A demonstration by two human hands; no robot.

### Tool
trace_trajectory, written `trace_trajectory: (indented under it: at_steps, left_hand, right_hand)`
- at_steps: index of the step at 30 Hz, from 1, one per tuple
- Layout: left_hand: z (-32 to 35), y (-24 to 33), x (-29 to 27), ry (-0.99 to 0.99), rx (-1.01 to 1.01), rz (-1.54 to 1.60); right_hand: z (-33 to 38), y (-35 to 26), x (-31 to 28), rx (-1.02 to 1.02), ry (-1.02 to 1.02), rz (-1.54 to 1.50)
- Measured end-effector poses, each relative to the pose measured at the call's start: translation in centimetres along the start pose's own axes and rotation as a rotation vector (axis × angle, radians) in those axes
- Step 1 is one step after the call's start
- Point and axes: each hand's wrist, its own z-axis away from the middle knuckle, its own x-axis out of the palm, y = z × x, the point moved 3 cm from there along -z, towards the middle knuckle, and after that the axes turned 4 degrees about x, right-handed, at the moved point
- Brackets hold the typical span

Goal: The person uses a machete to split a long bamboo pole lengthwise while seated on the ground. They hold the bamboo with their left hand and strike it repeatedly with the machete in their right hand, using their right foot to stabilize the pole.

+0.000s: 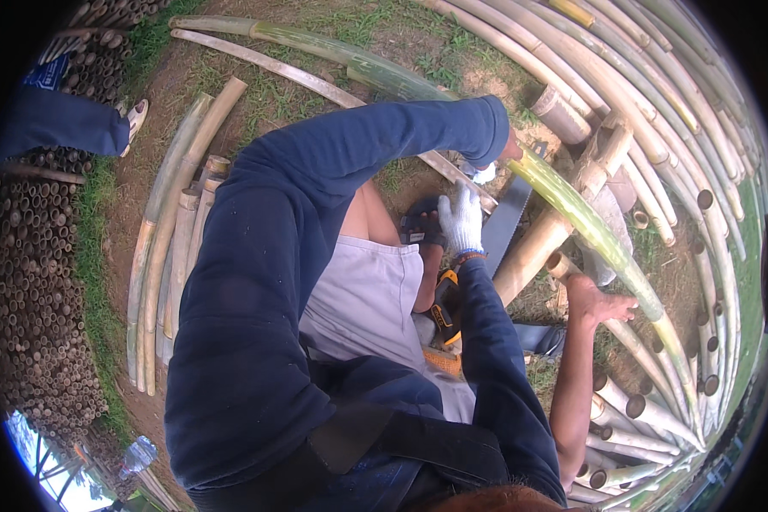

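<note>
My left arm, in a navy sleeve, reaches across to a green bamboo pole (572,205). My left hand (512,151), bare and partly hidden by its cuff, is closed around this pole. My right hand (462,220), in a white knitted glove, has its thumb apart and fingers stretched out; nothing shows in it. Beside the glove lies the broad blade of a handsaw (508,218). Its yellow-and-black handle (445,307) rests lower down near my legs. Under the green pole, a thick pale bamboo piece (533,256) slants across the ground.
A bare hand (597,305), apparently a co-worker's, touches the poles at right. Long bamboo poles (648,85) fill the right side. Several cut lengths (175,213) lie at left, beside a stack of bamboo ends (34,282). Another person's leg (68,124) stands at upper left.
</note>
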Motion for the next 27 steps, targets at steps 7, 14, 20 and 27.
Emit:
trace_trajectory:
  at_steps: [7,14,20,27]
  left_hand:
    - [-0.6,0.2,-2.7,0.300,-0.007,-0.082]
    - [1.9,-1.4,-4.8,0.245,-0.076,-0.061]
    - [2.8,-1.7,-5.0,0.270,-0.109,-0.041]
    - [2.1,-2.1,-6.4,0.159,-0.122,0.021]
  right_hand:
    - [-3.9,2.2,2.3,-0.122,-0.153,0.670]
    - [-5.6,3.6,0.8,-0.256,-0.167,0.724]
    - [-4.9,3.3,0.9,-0.308,-0.166,0.627]
    - [-5.0,2.1,-2.3,-0.338,-0.095,0.306]
